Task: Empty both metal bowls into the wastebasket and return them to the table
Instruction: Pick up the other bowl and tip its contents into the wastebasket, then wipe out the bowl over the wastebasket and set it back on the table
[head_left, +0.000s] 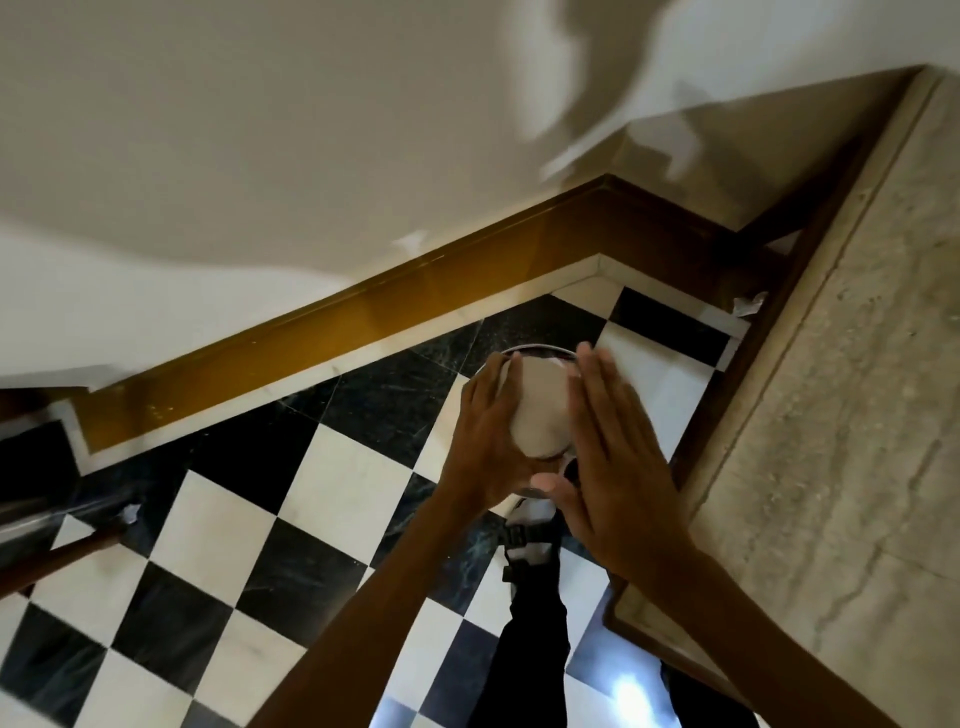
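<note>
**Two hands on one steel bowl, over the floor**

One round shiny metal bowl (537, 410) is in view, held in the air above the black-and-white checkered tile floor (332, 493), left of the beige stone-topped table (841, 415). Its pale inside faces the camera; the thin rim shows at the far edge. Contents can't be made out.

Left hand (491, 447): fingers curled over the bowl's left rim, gripping it.

Right hand (608, 452): flat, fingers straight and together, palm against the bowl's right side. Not curled around anything, thumb (545, 486) under the near edge.

Below the hands: a black trouser leg (537, 649) and a white-and-black shoe (530, 540) on the tiles. Brown wooden skirting (363, 322) runs along the white wall (260, 130) behind.
</note>
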